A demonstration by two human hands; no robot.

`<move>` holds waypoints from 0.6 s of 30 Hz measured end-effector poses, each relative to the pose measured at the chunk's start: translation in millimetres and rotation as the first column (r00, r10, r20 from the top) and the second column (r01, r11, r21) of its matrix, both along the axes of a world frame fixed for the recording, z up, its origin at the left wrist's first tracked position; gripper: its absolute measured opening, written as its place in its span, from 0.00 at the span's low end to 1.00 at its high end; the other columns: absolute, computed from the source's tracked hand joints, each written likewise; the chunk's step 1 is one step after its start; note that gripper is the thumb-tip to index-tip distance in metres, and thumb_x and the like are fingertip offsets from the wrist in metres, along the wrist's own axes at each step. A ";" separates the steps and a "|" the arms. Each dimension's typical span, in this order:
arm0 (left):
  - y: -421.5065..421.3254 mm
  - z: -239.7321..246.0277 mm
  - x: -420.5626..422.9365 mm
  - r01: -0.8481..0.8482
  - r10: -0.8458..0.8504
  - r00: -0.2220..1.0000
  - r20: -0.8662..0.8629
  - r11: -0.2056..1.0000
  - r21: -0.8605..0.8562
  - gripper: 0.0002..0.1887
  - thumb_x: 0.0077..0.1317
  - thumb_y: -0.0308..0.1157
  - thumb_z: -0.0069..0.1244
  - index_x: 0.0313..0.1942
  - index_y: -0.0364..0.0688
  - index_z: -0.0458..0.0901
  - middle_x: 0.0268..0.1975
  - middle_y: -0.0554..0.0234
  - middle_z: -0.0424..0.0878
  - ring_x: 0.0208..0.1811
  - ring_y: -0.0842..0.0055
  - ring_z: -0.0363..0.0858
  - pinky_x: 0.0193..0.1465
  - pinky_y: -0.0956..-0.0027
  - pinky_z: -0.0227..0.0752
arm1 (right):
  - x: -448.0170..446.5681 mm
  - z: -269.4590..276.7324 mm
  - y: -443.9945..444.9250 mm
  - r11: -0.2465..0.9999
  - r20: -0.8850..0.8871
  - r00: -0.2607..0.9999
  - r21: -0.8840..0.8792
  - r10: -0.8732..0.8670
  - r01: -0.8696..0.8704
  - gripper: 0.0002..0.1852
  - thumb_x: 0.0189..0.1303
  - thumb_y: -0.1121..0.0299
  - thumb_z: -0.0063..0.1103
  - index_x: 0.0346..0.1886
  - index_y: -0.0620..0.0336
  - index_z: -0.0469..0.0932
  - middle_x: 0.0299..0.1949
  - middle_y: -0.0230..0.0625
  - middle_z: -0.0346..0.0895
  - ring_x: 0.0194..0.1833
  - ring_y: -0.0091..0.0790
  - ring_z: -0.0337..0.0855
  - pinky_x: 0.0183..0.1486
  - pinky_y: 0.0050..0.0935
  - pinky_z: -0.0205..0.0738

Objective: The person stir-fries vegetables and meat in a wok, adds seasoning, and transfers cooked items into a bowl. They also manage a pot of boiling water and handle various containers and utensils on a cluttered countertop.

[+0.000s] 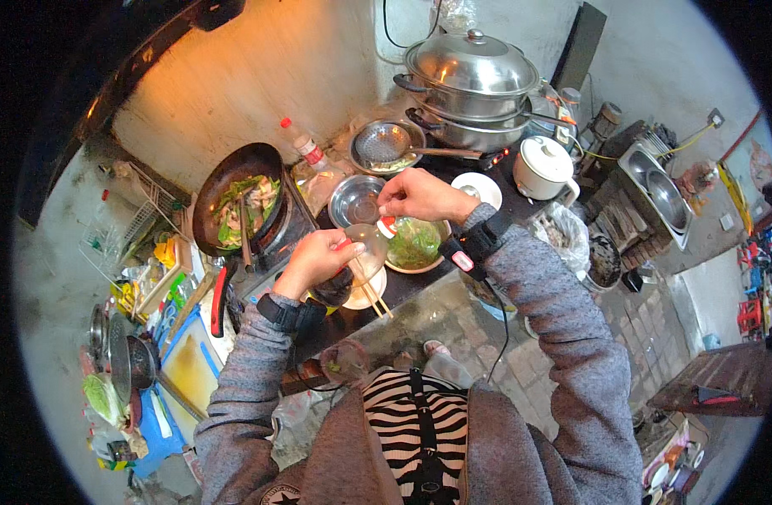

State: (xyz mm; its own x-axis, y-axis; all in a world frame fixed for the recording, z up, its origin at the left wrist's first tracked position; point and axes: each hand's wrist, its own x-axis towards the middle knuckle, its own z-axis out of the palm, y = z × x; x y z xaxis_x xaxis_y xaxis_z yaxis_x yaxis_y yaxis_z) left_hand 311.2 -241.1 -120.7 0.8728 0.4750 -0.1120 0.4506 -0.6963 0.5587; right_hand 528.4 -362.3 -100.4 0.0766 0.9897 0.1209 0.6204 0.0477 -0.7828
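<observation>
My left hand (317,262) grips a clear plastic bottle (368,243) with a red label and a red-and-white cap (386,226). The bottle is tilted, its cap pointing up and right. Just above the cap is my right hand (420,196), thumb and forefinger pinched together. Whether something small is between those fingers is hidden. A bowl of leafy greens (413,246) stands behind and right of the bottle, and an empty-looking metal bowl (354,201) behind it. Wooden chopsticks (377,303) rest over a pale plate (364,295) below the bottle.
A wok (237,161) with greens, meat and a spatula (245,233) sits on the left stove. Behind are a skimmer (381,142) on a bowl, a capped bottle (307,148) and a lidded steamer (477,69). A white electric pot (545,161) and white bowl (478,189) stand right.
</observation>
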 end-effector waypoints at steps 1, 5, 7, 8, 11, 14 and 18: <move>2.7 -0.7 5.4 -0.015 0.014 1.000 -0.005 1.000 -0.025 0.25 0.56 0.54 0.56 0.24 0.37 0.77 0.22 0.52 0.77 0.24 0.62 0.75 0.30 0.61 0.68 | 7.1 -3.3 3.3 1.000 -0.023 1.000 0.004 0.019 -0.019 0.09 0.51 0.68 0.65 0.30 0.65 0.83 0.23 0.41 0.80 0.29 0.30 0.81 0.36 0.30 0.74; 4.9 -7.5 19.3 -0.078 0.078 0.993 -0.094 0.997 -0.001 0.25 0.57 0.54 0.55 0.22 0.38 0.75 0.20 0.55 0.75 0.23 0.64 0.74 0.29 0.61 0.67 | 25.9 -17.7 13.8 0.997 -0.027 0.997 -0.017 0.074 -0.074 0.08 0.54 0.68 0.64 0.33 0.64 0.82 0.22 0.33 0.78 0.28 0.23 0.76 0.34 0.26 0.71; 7.6 -8.6 26.2 -0.097 0.101 0.983 -0.151 0.995 0.035 0.25 0.57 0.54 0.55 0.22 0.38 0.75 0.20 0.55 0.75 0.23 0.64 0.74 0.29 0.62 0.67 | 33.3 -25.1 17.9 0.997 -0.055 0.996 -0.020 0.076 -0.077 0.08 0.54 0.68 0.64 0.32 0.64 0.82 0.22 0.34 0.78 0.28 0.24 0.76 0.34 0.27 0.71; 7.4 -9.9 28.1 -0.096 0.097 0.987 -0.128 0.995 0.017 0.25 0.57 0.55 0.55 0.22 0.38 0.75 0.20 0.55 0.76 0.23 0.65 0.74 0.30 0.61 0.67 | 36.1 -29.3 19.3 0.997 -0.063 0.995 -0.019 0.075 -0.076 0.08 0.54 0.68 0.64 0.32 0.64 0.82 0.22 0.34 0.78 0.28 0.24 0.76 0.35 0.27 0.71; 10.0 -12.9 36.0 -0.116 0.118 0.975 -0.187 0.993 0.025 0.25 0.57 0.55 0.55 0.22 0.39 0.76 0.21 0.56 0.77 0.23 0.64 0.75 0.30 0.61 0.67 | 43.6 -40.6 22.5 0.996 -0.089 0.993 -0.021 0.081 -0.083 0.08 0.54 0.68 0.64 0.32 0.64 0.83 0.23 0.36 0.79 0.29 0.26 0.78 0.36 0.28 0.73; 12.0 -15.9 43.9 -0.165 0.154 0.955 -0.253 0.986 -0.021 0.25 0.57 0.55 0.55 0.22 0.39 0.76 0.21 0.56 0.77 0.23 0.64 0.75 0.30 0.61 0.67 | 49.5 -50.5 25.1 0.997 -0.067 0.995 0.002 0.073 -0.073 0.08 0.54 0.68 0.63 0.32 0.64 0.82 0.23 0.36 0.79 0.29 0.27 0.79 0.36 0.28 0.73; 10.9 -13.9 51.4 -0.139 0.140 0.951 -0.275 0.990 0.024 0.24 0.56 0.54 0.56 0.22 0.39 0.77 0.21 0.56 0.77 0.24 0.64 0.76 0.31 0.60 0.68 | 54.3 -61.8 27.3 0.998 -0.115 0.991 -0.013 0.062 -0.064 0.08 0.54 0.68 0.64 0.32 0.64 0.82 0.24 0.36 0.79 0.29 0.28 0.79 0.36 0.29 0.74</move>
